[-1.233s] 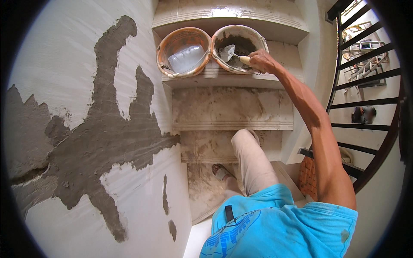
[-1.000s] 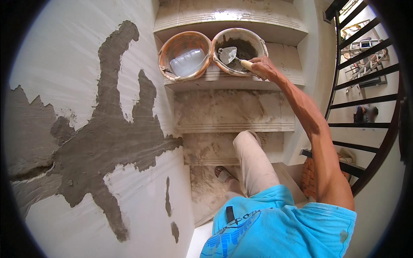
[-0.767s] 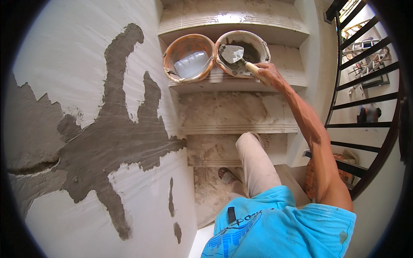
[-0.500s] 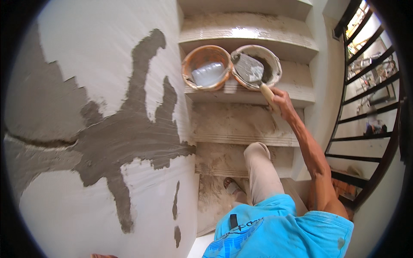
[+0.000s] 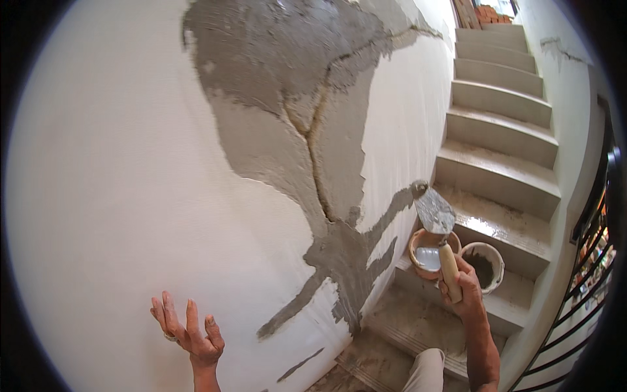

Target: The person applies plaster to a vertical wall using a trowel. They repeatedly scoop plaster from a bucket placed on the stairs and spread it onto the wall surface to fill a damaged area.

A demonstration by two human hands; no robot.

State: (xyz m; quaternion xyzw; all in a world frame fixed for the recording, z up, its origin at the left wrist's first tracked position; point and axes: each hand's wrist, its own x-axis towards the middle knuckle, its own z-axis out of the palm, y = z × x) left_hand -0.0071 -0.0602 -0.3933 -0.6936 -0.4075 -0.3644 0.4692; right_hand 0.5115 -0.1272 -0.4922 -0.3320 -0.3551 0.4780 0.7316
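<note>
My right hand [image 5: 465, 287] is closed round the pale wooden handle of a trowel [image 5: 435, 210]. Its flat metal blade points up, smeared with wet grey mortar. The blade's tip meets the wall at the upper end of a grey mortar streak [image 5: 392, 212], where a small dab sits. Fingers spread, my left hand [image 5: 189, 330] is up by the white wall [image 5: 130, 215] at lower left and holds nothing; whether it touches the wall I cannot tell. Beneath the trowel, an orange bucket [image 5: 415, 248] holding a translucent plastic piece stands beside a whitish bucket [image 5: 498, 273] with grey mortar inside.
A branching crack [image 5: 315, 163] runs through the large grey patch [image 5: 261, 59] on the wall. Dusty stairs [image 5: 503, 173] climb away to the upper right. Black railing bars [image 5: 584, 313] line the right side. Reddish bricks [image 5: 491, 14] are stacked at the top.
The view has swung up toward the wall and stairs. My right hand has lifted the trowel from the whitish bucket to the wall. My left hand has come into fuller view.
</note>
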